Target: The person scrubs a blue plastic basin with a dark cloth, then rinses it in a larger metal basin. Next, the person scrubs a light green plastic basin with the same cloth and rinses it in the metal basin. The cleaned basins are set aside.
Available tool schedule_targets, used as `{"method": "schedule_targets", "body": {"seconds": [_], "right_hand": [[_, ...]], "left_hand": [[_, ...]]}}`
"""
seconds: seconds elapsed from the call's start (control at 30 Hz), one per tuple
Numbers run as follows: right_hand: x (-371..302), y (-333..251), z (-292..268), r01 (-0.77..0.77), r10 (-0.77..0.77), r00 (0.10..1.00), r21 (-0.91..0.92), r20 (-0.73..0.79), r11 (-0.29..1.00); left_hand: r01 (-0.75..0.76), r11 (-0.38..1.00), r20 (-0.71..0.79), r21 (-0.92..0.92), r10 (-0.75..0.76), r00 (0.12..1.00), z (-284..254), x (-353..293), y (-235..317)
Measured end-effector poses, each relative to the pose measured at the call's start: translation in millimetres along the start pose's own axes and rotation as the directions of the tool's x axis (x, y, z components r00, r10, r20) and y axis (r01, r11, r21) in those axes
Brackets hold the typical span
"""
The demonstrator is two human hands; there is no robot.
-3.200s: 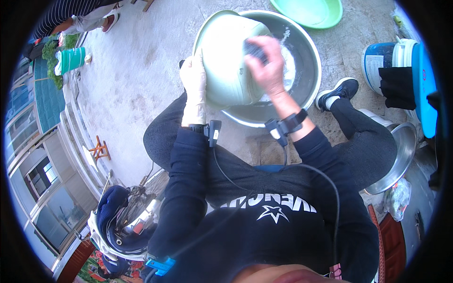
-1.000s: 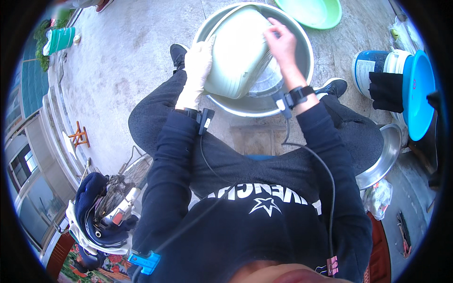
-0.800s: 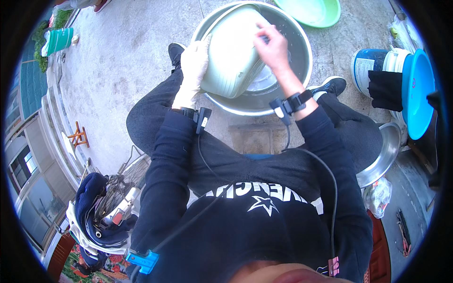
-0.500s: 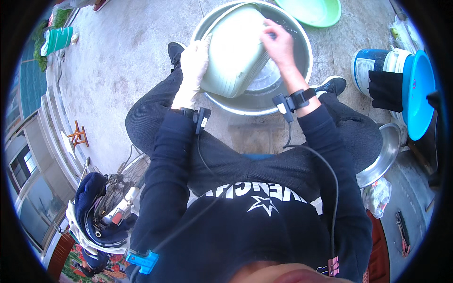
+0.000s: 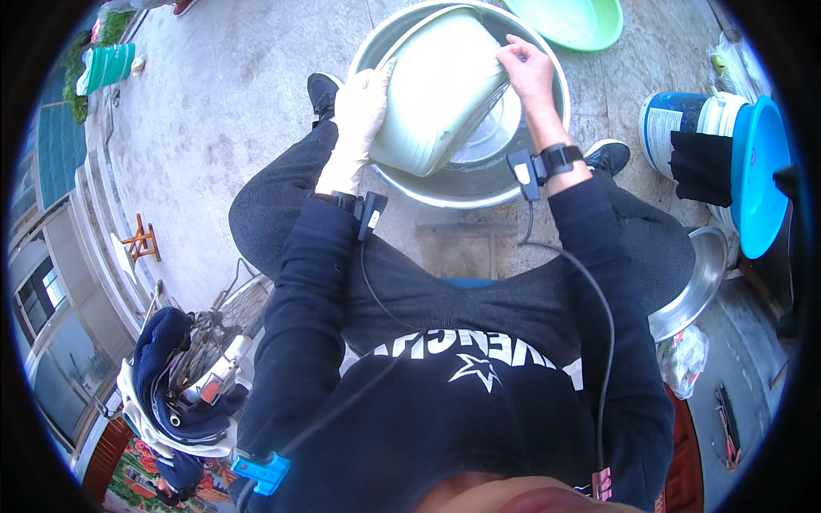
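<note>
A pale green plastic tub [image 5: 440, 90], tilted with its smooth underside up, rests inside a wide metal basin [image 5: 560, 107] between my legs. My left hand [image 5: 359, 107], in a white glove, grips the tub's left edge. On the opposite side, my bare right hand [image 5: 528, 73] has its fingers pinched together against the tub's right edge. Whatever lies between those fingertips is too small to make out. A small dark mark shows low on the tub. Below it, the basin's shiny bottom is partly visible.
A light green basin [image 5: 573, 21] lies beyond the metal one. To the right stand a blue and white bucket [image 5: 671, 128], a bright blue basin [image 5: 761, 175] and another metal basin [image 5: 697, 282]. A small wooden stool [image 5: 141, 238] is far left. Cables run from my wrists.
My right hand has moved a little right along the tub's edge, its fingers now sharper. The tub and my left hand have shifted slightly rightward in the picture.
</note>
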State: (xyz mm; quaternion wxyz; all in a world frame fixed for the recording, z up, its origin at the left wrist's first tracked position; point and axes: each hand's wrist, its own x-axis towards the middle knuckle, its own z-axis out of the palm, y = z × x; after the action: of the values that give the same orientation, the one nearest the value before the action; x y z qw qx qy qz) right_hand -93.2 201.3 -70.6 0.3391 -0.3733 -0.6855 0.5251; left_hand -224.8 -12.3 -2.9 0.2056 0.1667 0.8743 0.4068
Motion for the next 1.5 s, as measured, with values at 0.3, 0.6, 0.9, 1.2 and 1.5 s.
{"method": "schedule_targets", "body": {"seconds": [0.3,0.6,0.9,1.2,1.5], "right_hand": [[-14,-22,15,0.144,-0.146,0.989,0.084,0.014,0.986],[-73,-64,35,0.777,-0.713,0.6,-0.049,0.364,0.628],[-55,-63,37,0.537,-0.499,0.826,-0.096,0.261,0.838],[-59,-64,41,0.686,-0.644,0.727,-0.221,0.24,0.693],[-116,-60,42,0.82,-0.733,0.489,0.039,0.474,0.572]], "left_hand": [[-0.009,0.998,-0.048,-0.067,0.006,0.999,0,3,-1],[-0.143,0.988,-0.126,-0.058,0.135,0.983,0,10,-15],[-0.237,0.971,-0.095,-0.014,0.235,0.967,-1,10,-29],[-0.273,0.962,-0.093,-0.031,0.269,0.959,0,7,-39],[-0.001,0.987,-0.184,0.162,0.031,0.982,-21,14,-34]]}}
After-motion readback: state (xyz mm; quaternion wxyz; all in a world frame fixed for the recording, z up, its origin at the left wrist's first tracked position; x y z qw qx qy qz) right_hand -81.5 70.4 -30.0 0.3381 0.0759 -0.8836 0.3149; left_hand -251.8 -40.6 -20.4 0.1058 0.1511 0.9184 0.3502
